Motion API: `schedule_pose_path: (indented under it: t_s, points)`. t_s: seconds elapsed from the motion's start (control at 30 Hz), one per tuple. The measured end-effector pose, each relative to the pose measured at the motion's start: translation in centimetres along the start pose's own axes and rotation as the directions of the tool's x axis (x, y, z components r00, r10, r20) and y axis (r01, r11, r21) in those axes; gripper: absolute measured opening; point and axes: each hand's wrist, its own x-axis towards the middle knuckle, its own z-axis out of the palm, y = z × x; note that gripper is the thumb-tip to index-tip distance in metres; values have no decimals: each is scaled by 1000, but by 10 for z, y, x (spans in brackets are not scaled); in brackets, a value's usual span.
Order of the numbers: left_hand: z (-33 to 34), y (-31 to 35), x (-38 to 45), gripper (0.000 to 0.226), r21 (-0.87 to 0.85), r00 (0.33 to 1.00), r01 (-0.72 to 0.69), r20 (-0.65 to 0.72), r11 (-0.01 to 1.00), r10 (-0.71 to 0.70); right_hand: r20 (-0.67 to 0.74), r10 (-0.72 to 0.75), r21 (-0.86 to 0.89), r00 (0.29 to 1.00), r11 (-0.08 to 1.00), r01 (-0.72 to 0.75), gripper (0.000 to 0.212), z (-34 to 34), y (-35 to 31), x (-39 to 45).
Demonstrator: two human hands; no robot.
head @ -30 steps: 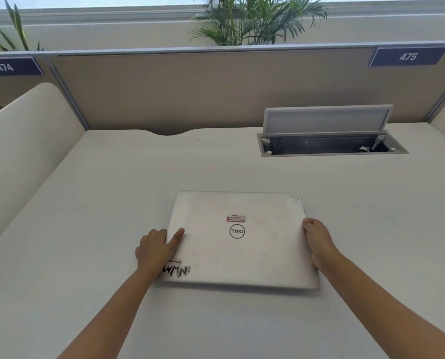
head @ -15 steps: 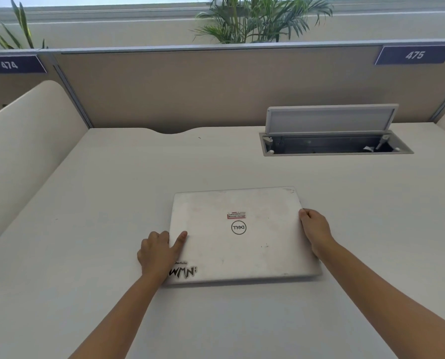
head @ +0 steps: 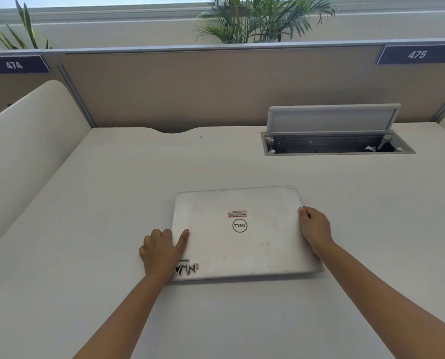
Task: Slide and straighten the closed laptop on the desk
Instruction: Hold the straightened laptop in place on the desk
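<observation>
With both hands clamped to its side edges, the closed laptop lies flat at the centre of the frame on the pale desk.

From the head view, I see my left hand pressed against the laptop's left edge near the lower corner, thumb laid on the lid beside the sticker, fingers curled narrow down the side. My right hand grips the right edge toward the upper corner, fingers tucked close. I judge the shell stiff and moderately heavy, smooth enough to slide rather than lift, so opposing edges are the sensible hold for turning it. Its near edge sits slightly askew, rising rightward. Bare desk surrounds it on all sides; the open cable tray at upper right is well apart, as is the partition across the top.
</observation>
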Motion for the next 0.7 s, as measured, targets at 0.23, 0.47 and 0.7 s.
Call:
schedule_pose_path:
  t_s: [0.23,0.47,0.7]
  points:
    - [1,0,1,50,38,1000,-15,-16,999,15,6,-11,-42,1000,999,12,40,-2,2,2]
    - [3,0,3,50,50,1000,-14,-21,999,15,-1,-40,-48,999,998,40,40,-4,3,0]
    - [3,1,1,49,33,999,-19,-42,999,20,-26,-28,-23,999,999,27,36,-4,1,-3]
